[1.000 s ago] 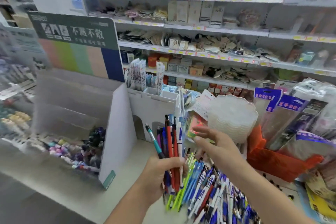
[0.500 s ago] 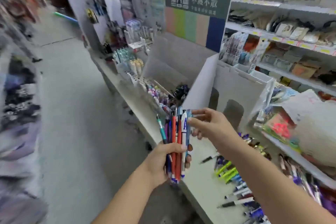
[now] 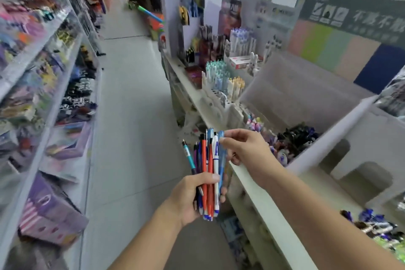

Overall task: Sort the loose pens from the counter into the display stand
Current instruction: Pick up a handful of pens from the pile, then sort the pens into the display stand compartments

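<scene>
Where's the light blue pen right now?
Head view, centre: the light blue pen stands at the right edge of the pen bundle gripped by the left hand; the right hand pinches its top.

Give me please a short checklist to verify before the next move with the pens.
1. Left hand grips the bundle of pens firmly: ok.
2. Right hand pinches the top of the light blue pen: ok.
3. Bundle is upright, no pen visibly slipping: ok.
4. Display stand is in view, with empty holes at its near end: ok.
5. Which slot suits the blue pen: cannot tell, the picture is blurred.
6. Loose pens remain on the counter: not ok.
</scene>
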